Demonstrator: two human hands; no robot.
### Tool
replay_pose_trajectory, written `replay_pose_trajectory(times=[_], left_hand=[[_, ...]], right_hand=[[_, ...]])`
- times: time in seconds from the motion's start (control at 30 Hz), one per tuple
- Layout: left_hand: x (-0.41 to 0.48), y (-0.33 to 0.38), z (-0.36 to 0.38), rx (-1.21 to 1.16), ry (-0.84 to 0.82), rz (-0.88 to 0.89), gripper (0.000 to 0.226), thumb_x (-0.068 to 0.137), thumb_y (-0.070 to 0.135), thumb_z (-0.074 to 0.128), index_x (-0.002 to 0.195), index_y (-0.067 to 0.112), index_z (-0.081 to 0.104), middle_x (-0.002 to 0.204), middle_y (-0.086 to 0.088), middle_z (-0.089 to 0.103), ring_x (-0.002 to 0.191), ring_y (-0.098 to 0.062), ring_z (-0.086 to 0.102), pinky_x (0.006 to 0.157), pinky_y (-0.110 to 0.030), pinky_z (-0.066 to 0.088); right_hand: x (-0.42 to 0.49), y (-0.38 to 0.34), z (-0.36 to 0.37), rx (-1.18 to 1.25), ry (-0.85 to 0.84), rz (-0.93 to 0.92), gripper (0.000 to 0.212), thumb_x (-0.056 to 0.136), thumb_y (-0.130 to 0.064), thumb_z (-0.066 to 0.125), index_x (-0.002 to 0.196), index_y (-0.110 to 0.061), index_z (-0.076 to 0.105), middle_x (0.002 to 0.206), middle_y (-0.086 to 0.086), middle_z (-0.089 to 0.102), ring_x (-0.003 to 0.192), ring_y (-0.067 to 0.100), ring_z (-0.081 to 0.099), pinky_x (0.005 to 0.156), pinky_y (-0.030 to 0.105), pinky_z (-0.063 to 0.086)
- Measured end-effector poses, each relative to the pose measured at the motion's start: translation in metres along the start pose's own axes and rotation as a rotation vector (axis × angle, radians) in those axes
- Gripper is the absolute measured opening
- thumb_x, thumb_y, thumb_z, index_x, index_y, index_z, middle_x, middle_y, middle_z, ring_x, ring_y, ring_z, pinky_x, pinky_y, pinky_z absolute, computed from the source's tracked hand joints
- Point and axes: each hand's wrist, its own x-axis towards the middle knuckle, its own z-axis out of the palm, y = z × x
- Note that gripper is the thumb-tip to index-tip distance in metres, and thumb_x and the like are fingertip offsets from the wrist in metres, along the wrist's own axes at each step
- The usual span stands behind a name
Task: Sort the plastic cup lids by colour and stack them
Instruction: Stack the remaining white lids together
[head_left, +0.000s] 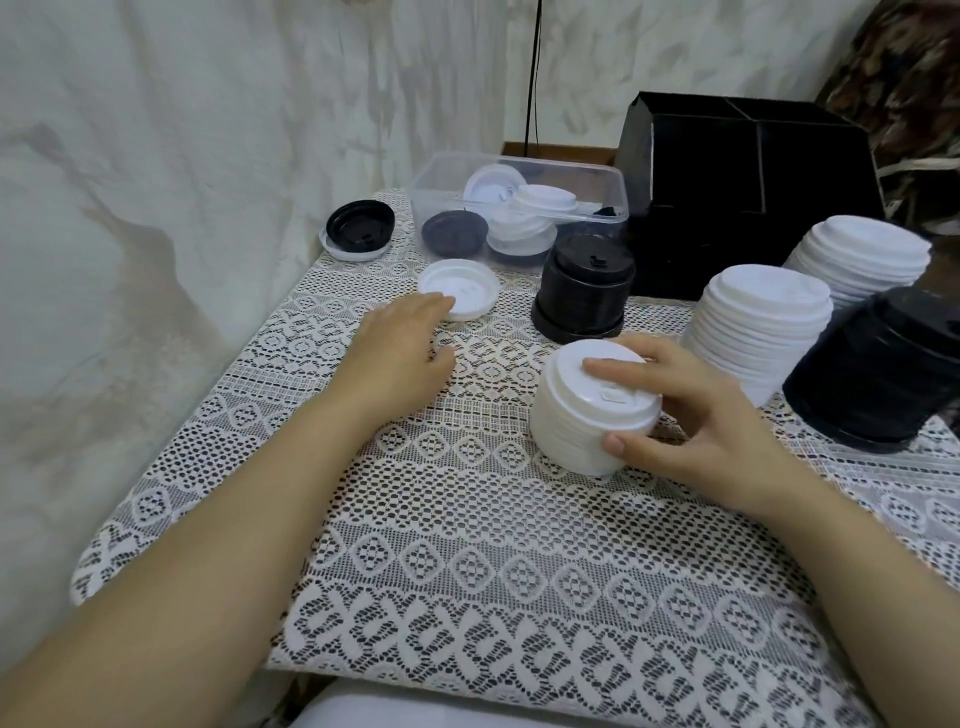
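Note:
My right hand grips a short stack of white lids at the table's middle, thumb on its front side and fingers across the top. My left hand lies flat with straight fingers, its fingertips at the rim of a single upturned white lid. A black stack stands behind the gripped stack. Two taller white stacks and a leaning black stack stand at the right. An upturned black lid sits in a white one at the far left.
A clear plastic tub at the back holds several loose white and black lids. A black divided box stands behind the stacks at the right. A lace cloth covers the table; a wall runs close along the left.

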Motion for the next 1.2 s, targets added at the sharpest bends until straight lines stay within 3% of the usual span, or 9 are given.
replay_pose_trajectory(times=[0.13,0.4,0.53,0.63,0.7,0.83,0.93,1.0,1.2], left_hand=[[0.006,-0.001,0.005,0.031,0.049,-0.006,0.046,0.097,0.025,0.046,0.143,0.017,0.043,0.145,-0.004,0.044,0.135,-0.023,0.035,0.115,-0.040,0.022],[0.009,0.001,0.002,0.081,0.232,0.068,0.025,0.096,0.033,0.055,0.111,0.017,0.067,0.107,-0.001,0.064,0.102,-0.025,0.050,0.093,-0.038,0.034],[0.005,0.011,-0.007,-0.536,0.305,-0.117,0.018,0.101,0.026,0.046,0.102,0.016,0.061,0.100,0.003,0.062,0.090,-0.013,0.057,0.070,-0.021,0.043],[0.005,0.013,-0.013,-1.067,0.225,-0.277,0.022,0.104,0.018,0.041,0.103,0.019,0.064,0.103,0.000,0.067,0.096,-0.016,0.062,0.076,-0.026,0.052],[0.003,0.013,-0.019,-1.213,0.164,-0.360,0.026,0.103,0.015,0.042,0.100,0.020,0.067,0.100,-0.001,0.068,0.091,-0.018,0.062,0.069,-0.030,0.051],[-0.001,0.012,-0.021,-0.966,-0.041,-0.352,0.020,0.099,0.021,0.050,0.093,0.025,0.069,0.089,0.002,0.067,0.076,-0.020,0.062,0.059,-0.029,0.049],[-0.002,0.015,-0.016,-0.807,0.038,-0.265,0.018,0.100,0.029,0.049,0.097,0.026,0.067,0.098,0.005,0.068,0.090,-0.022,0.064,0.072,-0.037,0.051],[-0.002,0.014,-0.016,-0.739,0.062,-0.218,0.021,0.101,0.027,0.047,0.109,0.022,0.066,0.111,0.005,0.066,0.102,-0.018,0.059,0.079,-0.030,0.047],[-0.009,-0.012,-0.033,-0.624,-0.488,-0.047,0.077,0.070,0.010,0.070,0.139,0.034,0.045,0.142,0.015,0.044,0.126,-0.007,0.046,0.104,-0.027,0.039]], right_hand=[[0.001,0.003,0.002,-0.059,0.023,-0.019,0.056,0.070,-0.049,0.073,0.124,-0.047,0.058,0.136,-0.014,0.049,0.130,0.008,0.046,0.109,0.030,0.038],[0.003,0.005,0.005,-0.073,0.043,-0.014,0.058,0.065,-0.051,0.076,0.121,-0.052,0.059,0.135,-0.012,0.050,0.127,0.006,0.048,0.105,0.025,0.042],[0.002,0.005,0.006,-0.082,0.044,-0.013,0.059,0.066,-0.051,0.075,0.122,-0.051,0.058,0.135,-0.012,0.050,0.128,0.007,0.048,0.106,0.028,0.042],[0.002,0.005,0.006,-0.091,0.047,-0.024,0.057,0.066,-0.050,0.075,0.121,-0.054,0.058,0.134,-0.015,0.049,0.127,0.004,0.048,0.104,0.019,0.040],[0.002,0.003,0.006,-0.093,0.047,-0.021,0.057,0.066,-0.051,0.074,0.120,-0.055,0.058,0.134,-0.017,0.048,0.127,0.002,0.047,0.103,0.016,0.039],[0.001,0.003,0.006,-0.093,0.048,-0.015,0.058,0.065,-0.051,0.074,0.121,-0.052,0.057,0.134,-0.018,0.047,0.126,0.001,0.047,0.103,0.015,0.038],[0.002,0.003,0.006,-0.093,0.047,-0.017,0.057,0.065,-0.052,0.074,0.120,-0.056,0.057,0.134,-0.019,0.047,0.127,0.002,0.047,0.104,0.016,0.038],[0.002,0.003,0.006,-0.092,0.044,-0.020,0.056,0.065,-0.052,0.074,0.119,-0.058,0.057,0.134,-0.019,0.047,0.126,0.002,0.047,0.103,0.015,0.038],[0.001,0.003,0.006,-0.109,0.045,-0.027,0.056,0.067,-0.052,0.073,0.121,-0.056,0.056,0.135,-0.017,0.047,0.127,0.000,0.046,0.103,0.014,0.037]])
